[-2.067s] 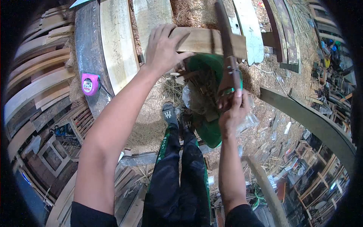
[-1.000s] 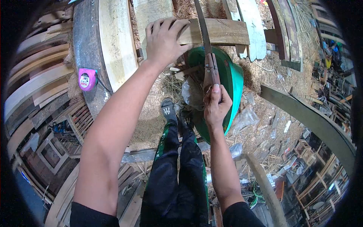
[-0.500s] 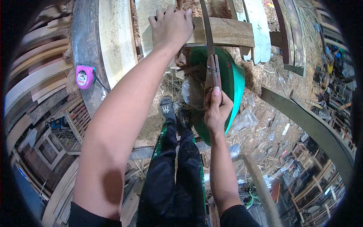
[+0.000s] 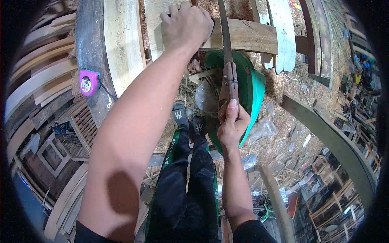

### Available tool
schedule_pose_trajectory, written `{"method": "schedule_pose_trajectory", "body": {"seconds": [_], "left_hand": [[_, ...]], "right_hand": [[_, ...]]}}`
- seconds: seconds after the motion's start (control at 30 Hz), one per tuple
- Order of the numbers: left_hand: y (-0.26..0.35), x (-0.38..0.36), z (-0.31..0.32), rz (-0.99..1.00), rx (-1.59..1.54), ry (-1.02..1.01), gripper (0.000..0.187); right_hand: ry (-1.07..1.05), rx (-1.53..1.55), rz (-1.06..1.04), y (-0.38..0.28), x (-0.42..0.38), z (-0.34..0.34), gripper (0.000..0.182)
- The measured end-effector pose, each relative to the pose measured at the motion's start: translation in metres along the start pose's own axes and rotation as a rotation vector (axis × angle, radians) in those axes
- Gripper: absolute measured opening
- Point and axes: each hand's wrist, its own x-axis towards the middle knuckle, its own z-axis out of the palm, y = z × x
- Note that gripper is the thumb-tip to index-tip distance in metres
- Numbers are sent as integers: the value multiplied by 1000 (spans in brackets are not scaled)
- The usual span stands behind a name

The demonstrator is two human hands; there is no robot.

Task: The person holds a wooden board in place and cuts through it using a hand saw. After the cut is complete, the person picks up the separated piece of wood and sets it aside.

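Observation:
My right hand (image 4: 234,121) is wrapped around the wooden handle (image 4: 230,83) of a handsaw, its thumb lying along the top. The long saw blade (image 4: 225,32) runs away from me and crosses a short wooden board (image 4: 253,37). My left hand (image 4: 187,26) bears down on the board's left part, fingers bent over it, to the left of the blade. The fingers' undersides are hidden. The board lies across pale planks (image 4: 156,28), its right end resting near a whitish plank (image 4: 282,40).
A pink tape measure (image 4: 89,83) sits on a dark plank (image 4: 92,48) at left. Below the saw is a green plastic basin-like thing (image 4: 255,89). Clear plastic bags (image 4: 206,97) and wood scraps litter the ground. A long curved-looking beam (image 4: 324,129) stands at right.
My right hand and the saw have come slightly toward me. The board appears a little further right in view, and my left hand stays on it.

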Motion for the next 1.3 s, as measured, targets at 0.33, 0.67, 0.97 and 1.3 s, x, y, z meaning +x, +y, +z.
{"method": "schedule_pose_trajectory", "body": {"seconds": [0.33, 0.67, 0.97, 1.3], "left_hand": [[-2, 5, 4, 7, -21, 2, 52], [-6, 5, 20, 31, -13, 114, 47], [-4, 1, 9, 41, -20, 72, 47], [-4, 8, 8, -29, -12, -60, 42]], "right_hand": [[36, -108, -39, -4, -1, 2, 48], [60, -75, -64, 5, -5, 4, 51], [101, -120, -68, 1, -8, 10, 44], [154, -49, -62, -6, -17, 1, 54]]}}
